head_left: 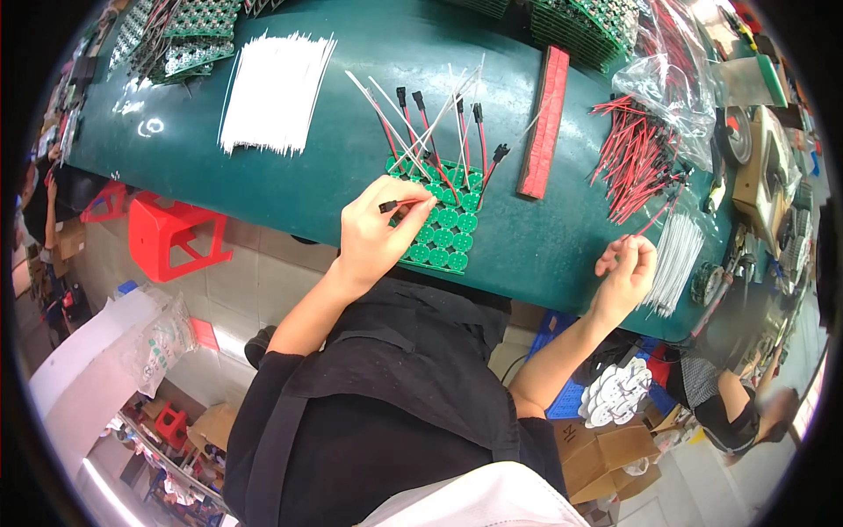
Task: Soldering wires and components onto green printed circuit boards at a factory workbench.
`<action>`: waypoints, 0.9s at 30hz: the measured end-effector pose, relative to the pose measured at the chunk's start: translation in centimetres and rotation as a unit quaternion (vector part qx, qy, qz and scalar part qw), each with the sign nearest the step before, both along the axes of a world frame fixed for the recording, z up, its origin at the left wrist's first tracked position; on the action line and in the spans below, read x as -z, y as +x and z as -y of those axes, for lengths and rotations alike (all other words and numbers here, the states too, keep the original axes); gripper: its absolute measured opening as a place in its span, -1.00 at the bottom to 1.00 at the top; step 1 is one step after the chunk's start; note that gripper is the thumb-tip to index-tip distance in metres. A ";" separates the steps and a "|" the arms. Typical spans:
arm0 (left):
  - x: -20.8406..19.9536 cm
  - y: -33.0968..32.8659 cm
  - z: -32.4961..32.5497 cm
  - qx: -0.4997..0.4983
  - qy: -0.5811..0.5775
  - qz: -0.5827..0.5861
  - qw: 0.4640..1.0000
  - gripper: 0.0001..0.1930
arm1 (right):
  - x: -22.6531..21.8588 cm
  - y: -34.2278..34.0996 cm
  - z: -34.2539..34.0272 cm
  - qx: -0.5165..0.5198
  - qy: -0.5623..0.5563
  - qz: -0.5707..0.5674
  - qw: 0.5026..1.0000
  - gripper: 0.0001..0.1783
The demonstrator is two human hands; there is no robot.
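A green circuit board panel [443, 235] made of several round sections lies near the table's front edge. Black-plugged red leads [421, 111] and thin white wires [392, 124] stick up from its far part. My left hand [376, 230] is over the panel's left side, thumb and fingers pinched on a short lead with a black connector [387, 207]. Off to the right, my right hand [628, 274] pinches the end of a red wire lead [654, 219], close to a pile of red-and-black leads [634, 158]. Its fingers hide the lead's lower end.
White wires [277, 92] are stacked at the left, and another white bundle [676, 262] lies beside my right hand. A red bar [544, 123] sits between panel and leads. Stacked boards [587, 31] and a plastic bag [672, 83] stand behind. Red stools [171, 235] are beyond the table.
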State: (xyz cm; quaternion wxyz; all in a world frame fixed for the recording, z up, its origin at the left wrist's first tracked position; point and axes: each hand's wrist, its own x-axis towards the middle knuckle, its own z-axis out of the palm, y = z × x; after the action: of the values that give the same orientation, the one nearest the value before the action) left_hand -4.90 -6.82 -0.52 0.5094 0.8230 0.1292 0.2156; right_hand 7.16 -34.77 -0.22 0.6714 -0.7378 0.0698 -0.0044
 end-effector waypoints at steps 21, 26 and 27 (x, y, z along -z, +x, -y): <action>0.0 0.2 -0.1 0.024 0.092 0.021 0.995 -0.87 | -1.3 -2.0 -1.6 -0.019 0.150 0.048 0.987 -0.90; -0.5 0.4 -0.8 0.049 0.083 -0.006 0.995 -0.87 | -1.4 -2.3 -1.7 -0.044 0.146 0.055 0.987 -0.91; -0.6 0.6 -0.9 0.063 0.093 -0.004 0.994 -0.87 | -1.4 -2.3 -1.7 -0.043 0.147 0.058 0.986 -0.91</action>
State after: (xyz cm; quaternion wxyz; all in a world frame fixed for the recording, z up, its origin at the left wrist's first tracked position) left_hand -4.34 -5.87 0.08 0.4429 0.8741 0.0583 0.1907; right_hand 4.84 -33.07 1.22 0.7751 -0.6318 -0.0012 -0.0079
